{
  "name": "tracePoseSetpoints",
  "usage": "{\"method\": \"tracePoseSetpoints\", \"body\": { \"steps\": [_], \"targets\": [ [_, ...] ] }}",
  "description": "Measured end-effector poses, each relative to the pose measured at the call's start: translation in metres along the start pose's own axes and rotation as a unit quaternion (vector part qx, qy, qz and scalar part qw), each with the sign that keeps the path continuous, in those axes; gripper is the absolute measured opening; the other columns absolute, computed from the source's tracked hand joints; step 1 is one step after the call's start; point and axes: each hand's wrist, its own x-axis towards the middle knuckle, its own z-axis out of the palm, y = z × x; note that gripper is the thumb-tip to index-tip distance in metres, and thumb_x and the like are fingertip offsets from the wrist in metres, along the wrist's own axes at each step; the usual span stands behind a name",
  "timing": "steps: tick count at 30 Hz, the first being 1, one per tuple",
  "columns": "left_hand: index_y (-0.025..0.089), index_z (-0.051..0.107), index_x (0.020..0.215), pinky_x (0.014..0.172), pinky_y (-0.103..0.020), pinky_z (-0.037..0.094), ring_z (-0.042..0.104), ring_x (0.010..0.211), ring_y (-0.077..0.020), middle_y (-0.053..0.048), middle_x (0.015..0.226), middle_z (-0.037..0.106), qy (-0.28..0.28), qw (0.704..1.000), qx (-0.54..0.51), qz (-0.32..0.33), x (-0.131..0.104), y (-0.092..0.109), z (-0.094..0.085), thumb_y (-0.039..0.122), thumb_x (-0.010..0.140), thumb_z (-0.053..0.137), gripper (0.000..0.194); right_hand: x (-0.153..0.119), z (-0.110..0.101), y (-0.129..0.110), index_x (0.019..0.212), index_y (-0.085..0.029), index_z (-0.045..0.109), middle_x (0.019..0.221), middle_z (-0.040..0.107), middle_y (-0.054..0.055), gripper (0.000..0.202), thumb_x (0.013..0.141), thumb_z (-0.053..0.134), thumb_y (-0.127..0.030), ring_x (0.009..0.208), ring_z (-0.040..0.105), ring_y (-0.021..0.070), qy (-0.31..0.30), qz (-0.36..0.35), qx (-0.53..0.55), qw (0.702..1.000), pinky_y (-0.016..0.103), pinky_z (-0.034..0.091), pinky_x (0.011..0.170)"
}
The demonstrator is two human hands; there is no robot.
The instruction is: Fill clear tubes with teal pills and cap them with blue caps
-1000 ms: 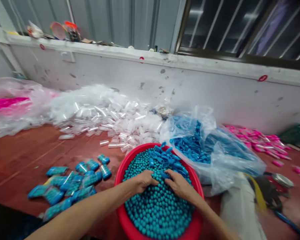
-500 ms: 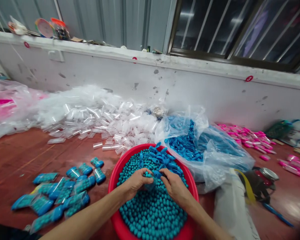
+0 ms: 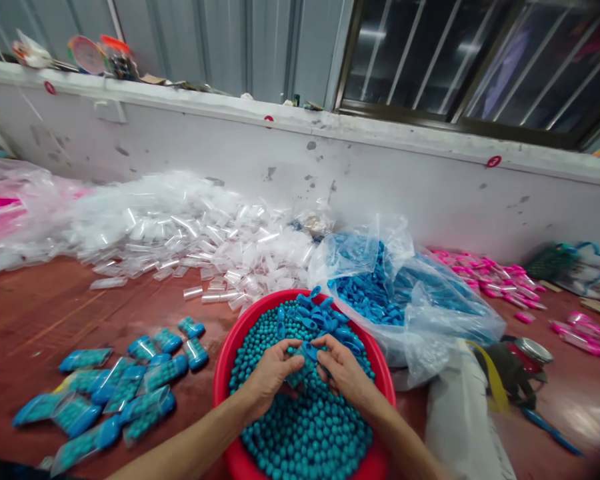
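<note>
Over a red basin (image 3: 222, 363) of teal beads (image 3: 305, 433), my two hands meet at one small item. My left hand (image 3: 275, 373) is closed round a clear plastic tube (image 3: 297, 379) that seems to have teal beads in it; its fingers hide most of it. Pinched in my right hand (image 3: 345, 370) is a blue cap (image 3: 309, 350), held at the tube's upper end. Whether the cap is seated on the tube I cannot tell. Loose blue caps (image 3: 325, 313) lie on the beads at the basin's far side.
Filled tubes with blue ends (image 3: 165, 372) lie to the left. Behind are a heap of clear tubes (image 3: 240, 257) and a plastic bag of blue caps (image 3: 370, 287). Pink pieces (image 3: 495, 277), a white sack (image 3: 455, 413) and a metal-lidded jar (image 3: 533, 350) are to the right.
My right hand has drawn in closer to the left, and the blue cap now sits nearer the tube's mouth. The view has shifted slightly.
</note>
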Motion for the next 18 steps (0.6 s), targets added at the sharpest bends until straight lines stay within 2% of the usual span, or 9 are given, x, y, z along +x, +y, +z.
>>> {"method": "tracePoseSetpoints", "body": {
  "steps": [3, 5, 13, 18],
  "targets": [
    [0.017, 0.045, 0.108, 0.033, -0.016, 0.031, 0.049, 0.041, -0.0077, 0.004, 0.064, 0.053, 0.000, 0.999, -0.016, 0.035, -0.0013, -0.0032, 0.0033, 0.042, 0.064, 0.065, 0.054, 0.0002, 0.0017, -0.0066, 0.086, -0.022, 0.041, 0.042, 0.037, -0.013, 0.030, 0.071, 0.054, -0.044, 0.031, 0.023, 0.0041, -0.046, 0.054, 0.133, 0.989, 0.015, 0.024, 0.031],
    [0.017, 0.044, 0.111, 0.033, -0.017, 0.033, 0.049, 0.042, -0.0074, 0.004, 0.065, 0.053, 0.001, 0.998, -0.013, 0.054, -0.0021, -0.0047, 0.0049, 0.040, 0.065, 0.064, 0.055, -0.0004, 0.0020, -0.0103, 0.084, -0.022, 0.040, 0.042, 0.037, -0.013, 0.031, 0.068, 0.057, -0.043, 0.031, 0.023, 0.0032, -0.061, 0.070, 0.180, 0.979, 0.013, 0.026, 0.031],
    [0.018, 0.039, 0.121, 0.034, -0.017, 0.037, 0.049, 0.046, -0.0084, 0.003, 0.068, 0.049, 0.015, 0.998, 0.015, 0.065, -0.0040, -0.0051, 0.0073, 0.035, 0.068, 0.059, 0.059, 0.0018, -0.0050, -0.0065, 0.082, -0.022, 0.038, 0.042, 0.039, -0.014, 0.030, 0.072, 0.058, -0.041, 0.029, 0.020, 0.0016, -0.112, 0.102, 0.199, 0.968, 0.012, 0.033, 0.029],
    [0.017, 0.049, 0.112, 0.033, -0.017, 0.033, 0.046, 0.044, -0.0081, 0.003, 0.066, 0.051, 0.021, 0.994, 0.090, 0.066, -0.0068, -0.0027, 0.0098, 0.029, 0.070, 0.054, 0.045, 0.0027, -0.0067, -0.0020, 0.078, -0.021, 0.036, 0.041, 0.040, -0.014, 0.033, 0.072, 0.058, -0.046, 0.027, 0.018, 0.0004, -0.170, 0.121, 0.174, 0.962, 0.013, 0.037, 0.029]
  ]
}}
